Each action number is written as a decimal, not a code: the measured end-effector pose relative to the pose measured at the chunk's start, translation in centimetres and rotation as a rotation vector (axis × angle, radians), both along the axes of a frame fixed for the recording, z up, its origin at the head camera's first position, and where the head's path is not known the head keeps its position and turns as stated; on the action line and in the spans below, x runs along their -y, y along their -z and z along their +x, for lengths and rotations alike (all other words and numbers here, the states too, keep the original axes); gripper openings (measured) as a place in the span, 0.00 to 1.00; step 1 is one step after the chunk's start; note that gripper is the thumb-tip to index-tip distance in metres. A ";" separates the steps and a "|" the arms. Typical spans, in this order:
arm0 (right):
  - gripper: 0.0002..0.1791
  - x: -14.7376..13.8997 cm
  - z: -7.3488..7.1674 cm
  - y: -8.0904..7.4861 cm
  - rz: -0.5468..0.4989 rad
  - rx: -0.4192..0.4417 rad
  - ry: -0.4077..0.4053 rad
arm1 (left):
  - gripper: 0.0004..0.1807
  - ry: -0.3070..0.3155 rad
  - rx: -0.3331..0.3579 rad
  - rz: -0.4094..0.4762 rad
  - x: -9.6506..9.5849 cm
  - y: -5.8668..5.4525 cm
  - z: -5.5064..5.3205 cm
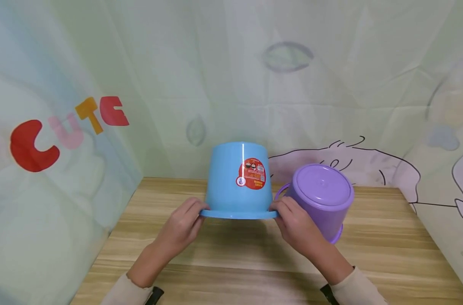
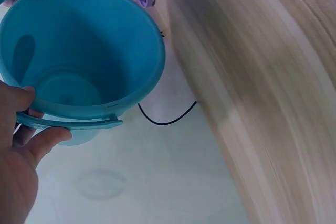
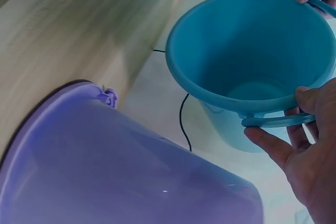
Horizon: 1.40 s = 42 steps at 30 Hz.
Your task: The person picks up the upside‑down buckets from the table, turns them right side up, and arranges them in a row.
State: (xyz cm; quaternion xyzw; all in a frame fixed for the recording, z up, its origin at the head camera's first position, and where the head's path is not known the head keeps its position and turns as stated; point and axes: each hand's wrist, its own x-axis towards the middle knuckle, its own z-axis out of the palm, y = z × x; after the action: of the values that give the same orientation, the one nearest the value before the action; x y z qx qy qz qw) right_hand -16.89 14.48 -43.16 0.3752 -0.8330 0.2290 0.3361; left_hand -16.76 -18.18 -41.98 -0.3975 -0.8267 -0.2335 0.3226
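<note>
Nearest the camera: two pale sleeves (image 1: 359,290) with black straps (image 1: 154,295) at the cuffs, forearms reaching forward over the wood-grain table (image 1: 239,281). Left hand (image 1: 183,222) and right hand (image 1: 297,224) grip opposite sides of a blue bucket (image 1: 227,180). Fingers and thumb of each are clamped on the rim and the handle (image 2: 79,125) lying alongside it; both wrist views show this. Bucket is bottom-up in the head view, red sticker (image 1: 253,173) facing the wearer, mouth turned down and toward the wearer. It appears to be off the table, a shadow showing below; exact clearance cannot be read. Purple bucket (image 1: 323,184) stands bottom-up on the table, to the right of the blue one; right wrist view shows the two apart. Step in hand, as judged: steadying the inverted blue bucket in a two-handed hold. Next move, if a lowering, would call for both hands to descend evenly, rim levelled, right hand kept off the purple bucket, and fingers drawn from under the rim at contact.
</note>
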 end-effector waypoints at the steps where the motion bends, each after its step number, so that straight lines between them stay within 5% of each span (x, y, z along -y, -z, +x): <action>1: 0.19 0.0 0.1 -0.2 -0.003 0.001 -0.002 | 0.16 -0.005 -0.003 0.002 0.0 -0.1 0.0; 7: 0.18 0.1 0.2 -1.1 -0.010 0.009 0.016 | 0.22 -0.018 -0.013 0.031 -0.3 -1.0 0.2; 12: 0.18 0.1 0.1 -1.8 -0.005 0.000 0.055 | 0.12 -0.010 -0.019 0.056 -0.4 -1.7 -0.2; 17: 0.17 0.2 0.0 -2.3 0.002 0.017 0.072 | 0.15 -0.029 0.009 0.067 -0.5 -2.2 -0.5; 27: 0.15 0.1 -0.1 -3.4 0.015 0.146 0.125 | 0.14 -0.098 0.216 0.079 -1.0 -3.3 -0.5; 35: 0.14 -0.1 -0.5 -4.7 0.012 0.327 0.164 | 0.14 -0.157 0.374 0.060 -1.3 -4.7 -0.8; 42: 0.11 -0.1 -1.1 -5.2 0.027 0.421 0.165 | 0.14 -0.181 0.465 0.060 -1.4 -5.4 -1.4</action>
State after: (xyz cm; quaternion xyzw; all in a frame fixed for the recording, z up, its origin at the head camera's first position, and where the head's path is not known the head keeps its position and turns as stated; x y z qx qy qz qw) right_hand -17.98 14.57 -37.99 0.2541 -0.9156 0.2626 0.1675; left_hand -18.15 -16.79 -36.54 -0.2477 -0.9036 -0.3134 0.1547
